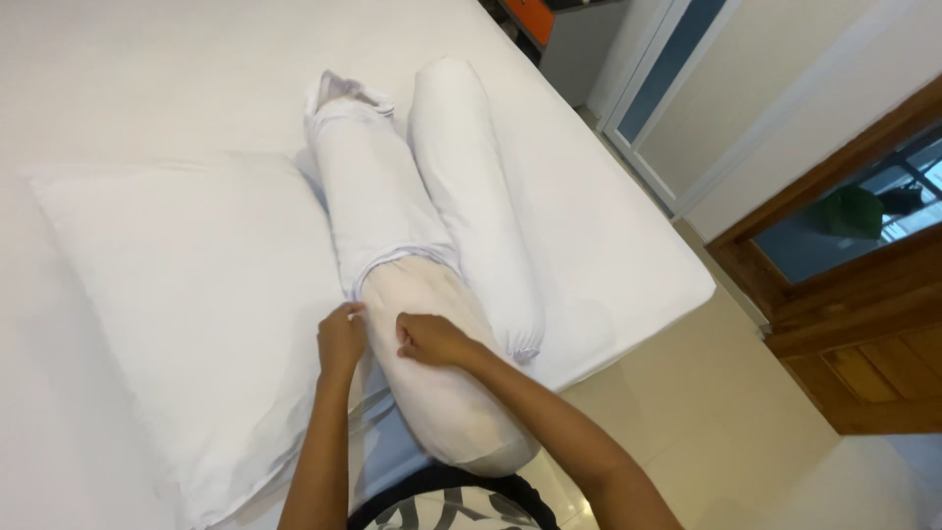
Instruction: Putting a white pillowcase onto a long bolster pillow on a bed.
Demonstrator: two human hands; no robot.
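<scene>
White pillow (177, 294) flat on bed (599, 236); second covered bolster (471, 186) alongside; wooden door (863, 334) right.

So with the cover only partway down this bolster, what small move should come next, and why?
Probably tug the white cover further toward the body. Both the left hand and right hand sit near its open edge, and the near end of the bolster lies bare.
</scene>
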